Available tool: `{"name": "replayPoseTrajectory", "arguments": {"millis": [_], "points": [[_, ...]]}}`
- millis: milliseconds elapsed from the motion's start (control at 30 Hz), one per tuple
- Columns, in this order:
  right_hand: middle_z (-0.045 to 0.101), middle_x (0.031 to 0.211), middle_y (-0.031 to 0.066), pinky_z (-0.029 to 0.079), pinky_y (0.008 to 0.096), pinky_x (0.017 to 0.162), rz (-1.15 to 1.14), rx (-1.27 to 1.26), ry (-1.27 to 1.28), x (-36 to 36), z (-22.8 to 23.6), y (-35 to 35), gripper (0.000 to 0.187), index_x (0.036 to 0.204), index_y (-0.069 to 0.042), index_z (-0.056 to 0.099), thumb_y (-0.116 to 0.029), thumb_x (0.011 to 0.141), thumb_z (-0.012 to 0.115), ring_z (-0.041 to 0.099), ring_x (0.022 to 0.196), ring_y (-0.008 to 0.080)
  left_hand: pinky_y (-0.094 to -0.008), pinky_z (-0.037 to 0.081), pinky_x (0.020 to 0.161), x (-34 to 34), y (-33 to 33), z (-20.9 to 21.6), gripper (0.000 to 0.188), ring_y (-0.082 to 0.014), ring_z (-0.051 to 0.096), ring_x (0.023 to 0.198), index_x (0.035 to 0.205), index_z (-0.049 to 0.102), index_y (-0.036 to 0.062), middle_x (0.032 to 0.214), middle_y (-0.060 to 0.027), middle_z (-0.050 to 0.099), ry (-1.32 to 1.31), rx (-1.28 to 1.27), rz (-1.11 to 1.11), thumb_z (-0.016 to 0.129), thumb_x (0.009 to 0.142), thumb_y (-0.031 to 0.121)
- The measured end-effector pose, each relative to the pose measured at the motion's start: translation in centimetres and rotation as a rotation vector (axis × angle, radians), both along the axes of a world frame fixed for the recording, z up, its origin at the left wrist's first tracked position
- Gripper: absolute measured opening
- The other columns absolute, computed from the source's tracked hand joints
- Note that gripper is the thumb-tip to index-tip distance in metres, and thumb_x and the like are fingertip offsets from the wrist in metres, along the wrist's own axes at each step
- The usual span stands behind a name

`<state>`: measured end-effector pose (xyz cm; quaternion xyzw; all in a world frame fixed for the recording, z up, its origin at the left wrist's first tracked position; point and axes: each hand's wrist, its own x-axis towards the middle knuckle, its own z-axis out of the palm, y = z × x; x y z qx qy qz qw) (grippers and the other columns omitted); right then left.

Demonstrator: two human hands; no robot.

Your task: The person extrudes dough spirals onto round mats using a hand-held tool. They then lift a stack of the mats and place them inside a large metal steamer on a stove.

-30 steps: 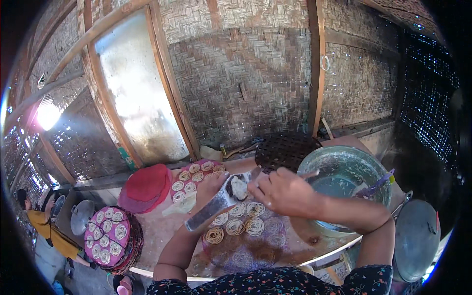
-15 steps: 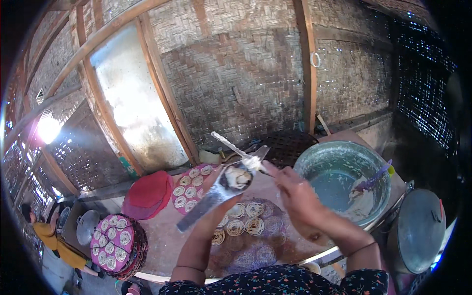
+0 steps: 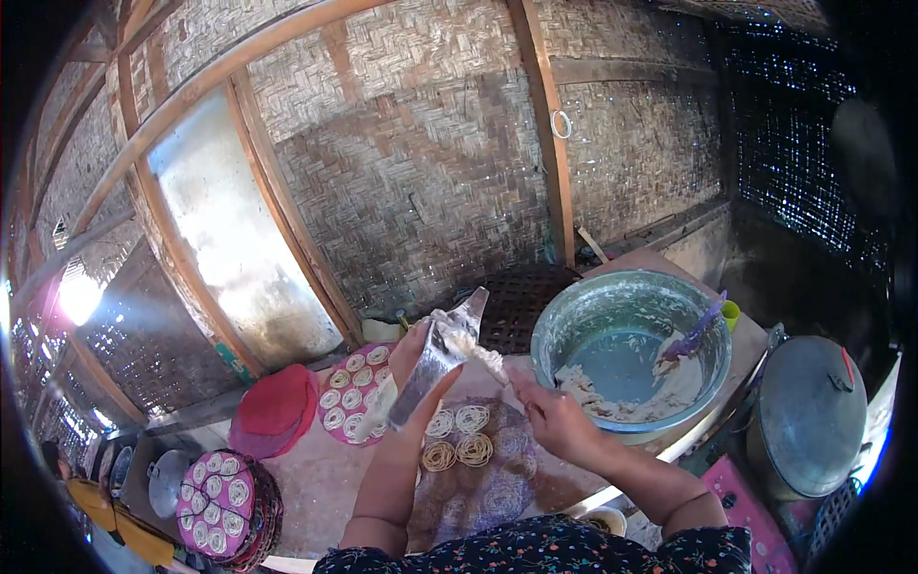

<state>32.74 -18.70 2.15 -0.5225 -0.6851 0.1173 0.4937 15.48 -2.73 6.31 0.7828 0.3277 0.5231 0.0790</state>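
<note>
My left hand (image 3: 411,352) is wrapped around a shiny metal dough press (image 3: 419,385) with flat handle plates, held tilted above the table. Sticky pale dough (image 3: 457,339) fills and overhangs its opening. In my right hand (image 3: 553,413) is a dough-coated stick (image 3: 493,364), its far end at the dough on the press; the exact shape of that end is hidden. Below the hands, several coiled dough nests (image 3: 457,436) lie on a mottled purple round sheet (image 3: 512,442). Beyond the left wrist, more coils rest on a pink round sheet (image 3: 335,376).
To the right stands a large green basin (image 3: 626,421) with dough and a purple scoop (image 3: 703,330). A lidded metal pot (image 3: 813,416) is farther right. Red round sheets (image 3: 273,407) and a stack topped with coils (image 3: 215,502) are left. Another person (image 3: 120,521) is at far left.
The stick, previously raised across the press with its tip pointing up and left, is now lowered onto the press opening. Dough there is heaped higher. The view has shifted slightly right.
</note>
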Motion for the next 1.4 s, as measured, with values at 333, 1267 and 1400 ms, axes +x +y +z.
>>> {"name": "replayPoseTrajectory", "arguments": {"millis": [333,1267,1400], "points": [[0.066,0.080,0.0166,0.050,0.0432,0.066,-0.505,-0.510,-0.774,11.4,4.0,-6.3,0.043,0.117,-0.015,0.062,-0.006,0.076,0.057,0.064,0.071,0.0310,-0.0362,0.047,0.087,-6.3,4.5,-1.2,0.038,-0.0230,0.058,0.102,0.108,0.057,0.0080,0.107,-0.0065,0.062,-0.678,-0.396,-0.512,0.069,0.075,0.021],[0.059,0.099,0.0316,0.050,0.0459,0.078,0.258,-0.143,-0.090,-2.4,2.8,1.1,0.072,0.138,-0.006,0.027,-0.037,0.082,0.061,0.063,0.085,0.0449,-0.0336,0.047,0.089,-10.1,-9.0,-6.1,0.049,-0.0210,0.061,0.101,0.115,0.057,0.0067,0.111,-0.0124,0.062,0.195,-0.700,-0.303,0.072,0.075,0.030],[0.061,0.095,0.0314,0.049,0.0487,0.079,0.353,-0.277,-0.226,-3.3,3.4,1.1,0.069,0.136,-0.009,0.029,-0.037,0.082,0.062,0.062,0.084,0.0470,-0.0367,0.043,0.093,-8.9,-9.1,-7.8,0.059,-0.0291,0.057,0.108,0.119,0.054,0.0051,0.114,-0.0170,0.059,0.442,-0.736,-0.258,0.073,0.072,0.036]]}}
